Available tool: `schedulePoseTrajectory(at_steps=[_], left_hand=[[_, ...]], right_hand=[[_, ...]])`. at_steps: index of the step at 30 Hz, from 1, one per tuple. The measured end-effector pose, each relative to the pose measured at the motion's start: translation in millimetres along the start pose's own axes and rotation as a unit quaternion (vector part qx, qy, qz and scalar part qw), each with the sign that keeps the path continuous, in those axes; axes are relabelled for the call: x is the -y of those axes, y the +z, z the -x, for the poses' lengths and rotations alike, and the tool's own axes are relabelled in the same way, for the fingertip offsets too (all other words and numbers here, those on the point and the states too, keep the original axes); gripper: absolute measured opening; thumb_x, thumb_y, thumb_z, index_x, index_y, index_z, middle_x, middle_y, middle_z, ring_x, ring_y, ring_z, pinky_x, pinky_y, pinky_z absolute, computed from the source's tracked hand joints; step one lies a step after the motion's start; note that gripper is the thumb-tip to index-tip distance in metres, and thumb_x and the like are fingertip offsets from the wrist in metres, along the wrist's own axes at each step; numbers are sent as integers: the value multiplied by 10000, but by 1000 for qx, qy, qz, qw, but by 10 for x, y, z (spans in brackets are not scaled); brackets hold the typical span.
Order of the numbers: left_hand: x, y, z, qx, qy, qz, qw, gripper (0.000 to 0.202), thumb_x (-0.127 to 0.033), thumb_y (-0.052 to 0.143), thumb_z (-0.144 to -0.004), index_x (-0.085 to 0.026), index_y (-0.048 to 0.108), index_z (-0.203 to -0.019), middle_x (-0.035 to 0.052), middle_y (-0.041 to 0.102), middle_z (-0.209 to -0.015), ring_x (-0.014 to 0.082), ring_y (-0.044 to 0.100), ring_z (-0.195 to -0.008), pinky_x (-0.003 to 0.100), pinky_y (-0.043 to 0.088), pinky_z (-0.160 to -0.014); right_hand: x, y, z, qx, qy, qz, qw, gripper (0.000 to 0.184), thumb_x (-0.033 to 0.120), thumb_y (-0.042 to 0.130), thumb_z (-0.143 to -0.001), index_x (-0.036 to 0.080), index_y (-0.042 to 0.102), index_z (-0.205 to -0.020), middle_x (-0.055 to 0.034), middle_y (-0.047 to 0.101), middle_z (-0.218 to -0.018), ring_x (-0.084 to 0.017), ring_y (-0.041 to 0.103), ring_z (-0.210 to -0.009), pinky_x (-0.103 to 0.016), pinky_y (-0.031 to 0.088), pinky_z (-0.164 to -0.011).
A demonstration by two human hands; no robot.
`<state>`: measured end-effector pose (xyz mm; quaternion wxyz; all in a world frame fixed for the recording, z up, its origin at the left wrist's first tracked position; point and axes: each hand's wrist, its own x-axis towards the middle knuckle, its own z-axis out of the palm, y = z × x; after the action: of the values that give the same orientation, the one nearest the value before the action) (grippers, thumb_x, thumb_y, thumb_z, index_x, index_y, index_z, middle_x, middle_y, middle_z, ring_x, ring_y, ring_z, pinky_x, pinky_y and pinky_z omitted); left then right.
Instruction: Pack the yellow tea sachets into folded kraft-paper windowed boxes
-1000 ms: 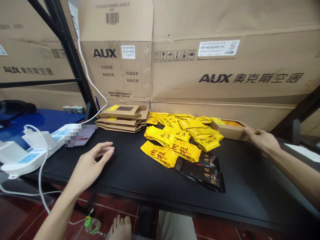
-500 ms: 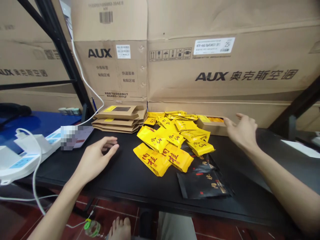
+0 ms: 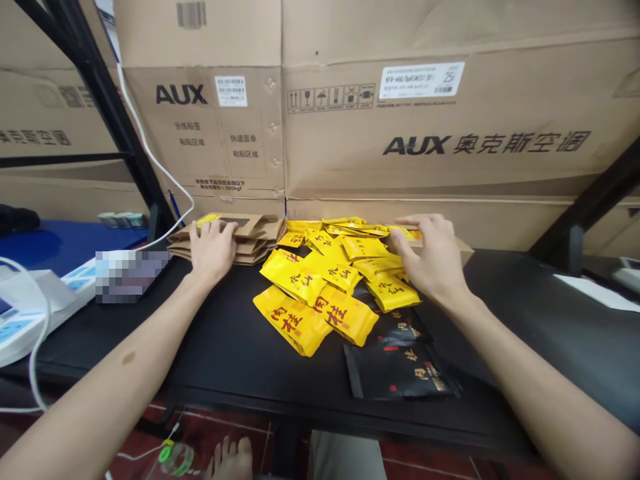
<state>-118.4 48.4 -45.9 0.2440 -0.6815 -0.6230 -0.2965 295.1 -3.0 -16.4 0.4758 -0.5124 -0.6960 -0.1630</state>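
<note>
My left hand [image 3: 214, 250] lies over the front of a stack of flat brown paper boxes [image 3: 257, 230], fingers apart at the top one. Whether it grips the box, I cannot tell. My right hand [image 3: 434, 260] reaches over a brown box [image 3: 463, 252] at the back right, thumb and fingers apart; its fingertips are partly hidden. Between both hands lies a loose pile of yellow packets [image 3: 300, 277] with dark lettering. Black packets [image 3: 400, 370] lie in front, partly under the yellow ones.
Large cardboard sheets [image 3: 340, 153] form the back wall of the black table [image 3: 215, 347]. A white power strip [image 3: 65, 293] with cables and a blurred flat device [image 3: 133, 277] sit at left. Dark metal posts [image 3: 595, 207] slant at both sides. A white paper [image 3: 597, 292] lies right.
My left hand has moved forward onto the stack of brown boxes. My right hand has moved left, over the brown box. The view has shifted slightly.
</note>
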Motion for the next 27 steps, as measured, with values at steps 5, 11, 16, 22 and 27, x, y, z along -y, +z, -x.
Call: schedulePoseTrajectory(at_steps=[5, 11, 16, 22, 27], left_hand=[[-97, -175, -19, -62, 32, 7, 998, 446, -346, 396, -1059, -313, 740, -1341, 132, 737, -1237, 365, 606, -1163, 608, 372, -1063], [-777, -288, 93, -300, 252, 31, 919, 553, -151, 556, -1021, -473, 621, -1465, 47, 715, -1045, 229, 579, -893, 452, 369, -953], [-1197, -381, 295, -339, 381, 27, 860, 639, -104, 641, -964, -446, 591, -1501, 8, 693, -990, 180, 565, -852, 378, 381, -992], [-1185, -373, 349, -338, 416, 49, 843, 364, -301, 625, -1018, -419, 707, -1353, 12, 699, -983, 187, 567, -920, 373, 411, -1023], [-941, -325, 230, -251, 125, 241, 929, 586, -667, 358, -1048, -309, 683, -1380, 115, 660, -1286, 288, 554, -1207, 528, 401, -1097]], right_hand=[[229, -168, 8, -14, 0, -49, 999, 196, 386, 597, -962, 236, 712, -1016, -127, 734, -1089, -304, 667, -1100, -529, 527, -1015], [734, -143, 134, 140, 149, -317, 926, 469, 614, 646, -935, 206, 711, -1157, -111, 790, -1110, -245, 750, -951, -481, 601, -965], [843, -76, 192, 182, 261, -469, 824, 626, 638, 812, -803, 181, 736, -1224, -135, 789, -1230, -280, 766, -1107, -490, 599, -1075], [799, -48, 222, 119, 319, -531, 776, 567, 406, 941, -678, 176, 761, -1164, -136, 775, -1291, -337, 735, -1227, -523, 592, -1126], [725, -2, 207, 77, 336, -519, 782, 532, 345, 929, -664, 192, 757, -1143, -126, 782, -1278, -344, 731, -1238, -554, 579, -1147]])
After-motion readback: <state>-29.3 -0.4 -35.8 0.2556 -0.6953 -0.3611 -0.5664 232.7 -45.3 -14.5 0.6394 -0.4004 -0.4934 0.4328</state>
